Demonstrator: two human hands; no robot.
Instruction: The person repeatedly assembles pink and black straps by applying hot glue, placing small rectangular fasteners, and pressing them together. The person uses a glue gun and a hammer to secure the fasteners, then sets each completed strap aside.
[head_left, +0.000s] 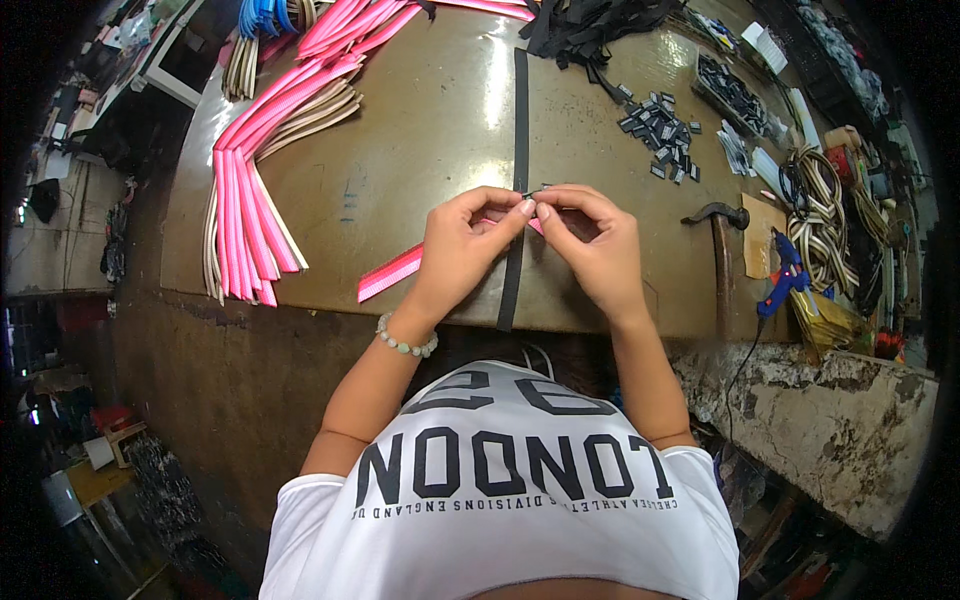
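Note:
My left hand (462,245) and my right hand (600,248) meet fingertip to fingertip over the near middle of the table. Both are closed in a pinch on a small black piece (531,194), mostly covered by the fingers. A pink strap (392,273) with a darker edge passes behind my left hand. A bit of it shows again between the hands; whether the fingers also grip it, I cannot tell. Beneath the hands a long black strap (519,120) lies straight across the table, from the far side to the near edge.
Bundled pink straps (245,215) and beige straps (310,120) lie at left. Black straps (590,30) heap at the far side. Small black pieces (660,130) lie scattered beside a filled tray (730,92). A hammer (722,240) and blue glue gun (786,275) are at right.

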